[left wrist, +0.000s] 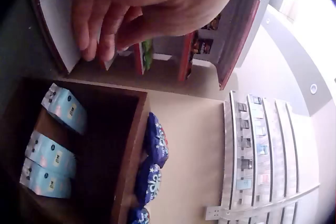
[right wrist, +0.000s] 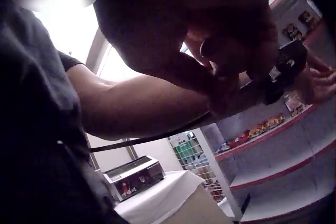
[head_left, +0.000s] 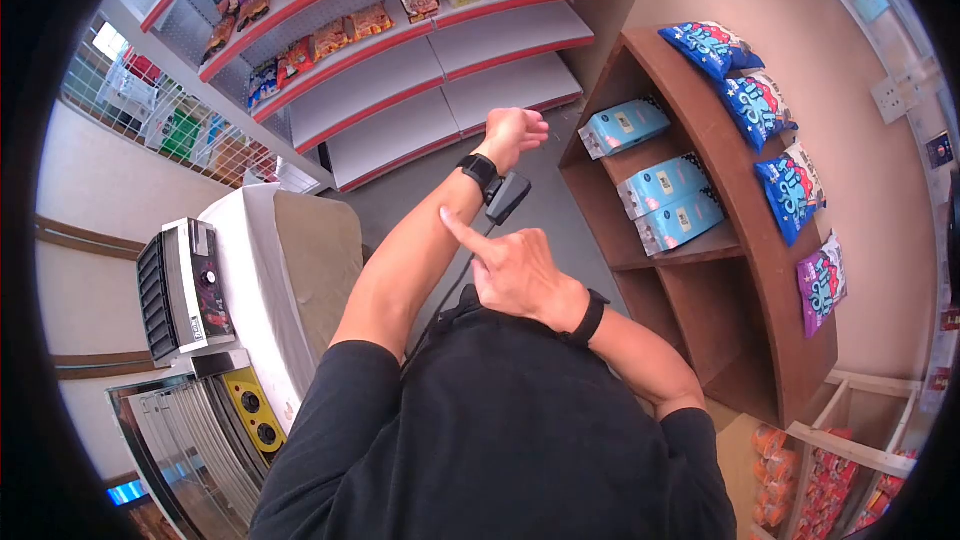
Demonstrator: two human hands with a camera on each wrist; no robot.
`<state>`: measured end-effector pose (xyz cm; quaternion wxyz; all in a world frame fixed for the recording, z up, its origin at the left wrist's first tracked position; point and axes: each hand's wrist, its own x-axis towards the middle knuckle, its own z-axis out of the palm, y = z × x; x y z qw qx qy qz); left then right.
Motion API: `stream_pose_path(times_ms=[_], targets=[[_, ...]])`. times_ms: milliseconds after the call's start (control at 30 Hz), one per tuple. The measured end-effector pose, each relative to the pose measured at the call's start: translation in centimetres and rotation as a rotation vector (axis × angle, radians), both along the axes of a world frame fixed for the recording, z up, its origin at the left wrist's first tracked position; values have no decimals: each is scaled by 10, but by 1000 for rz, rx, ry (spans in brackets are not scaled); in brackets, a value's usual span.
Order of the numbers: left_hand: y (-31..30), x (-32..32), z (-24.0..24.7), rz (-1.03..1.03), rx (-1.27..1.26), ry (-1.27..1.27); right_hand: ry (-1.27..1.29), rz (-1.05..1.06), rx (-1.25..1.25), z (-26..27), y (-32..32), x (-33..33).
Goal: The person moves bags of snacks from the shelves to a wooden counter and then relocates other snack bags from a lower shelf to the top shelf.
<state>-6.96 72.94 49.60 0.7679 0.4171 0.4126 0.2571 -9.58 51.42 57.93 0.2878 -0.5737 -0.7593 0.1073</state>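
The left hand (head_left: 515, 135) is held out over the floor with its fingers loosely bent and nothing in them; the left wrist view shows the same hand (left wrist: 157, 6) at the top. A black band (head_left: 480, 169) and a small dark camera (head_left: 508, 198) with a cable are on the left wrist. The right hand (head_left: 520, 270) points its straight index finger at the left forearm (head_left: 410, 260), and the fingertip appears to touch the skin below the band. Its other fingers are bent and hold nothing visible. In the right wrist view the right hand (right wrist: 226, 40) is dark and partly hidden.
A brown shelf unit (head_left: 740, 220) on the right holds blue boxes (head_left: 625, 127), with snack bags (head_left: 760, 108) on top. White shelves with red edges (head_left: 390, 145) stand ahead. On the left, a grill (head_left: 185, 290) stands beside a cloth-covered table (head_left: 255, 270). Wooden bins are at lower right.
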Motion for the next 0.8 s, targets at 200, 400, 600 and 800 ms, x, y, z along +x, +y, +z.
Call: stream_pose_path(times_ms=[200,400,600,800], targets=[[-5,6,-5,12,233,368,-145,-143,-66,4,24,5],[18,4,-15,46,68,289,-25,-17,-160,4,8,3],[26,0,-10,139,45,264,38,30,-209,13,11,5],[25,14,-11,75,15,240,-39,-101,-152,9,26,4]])
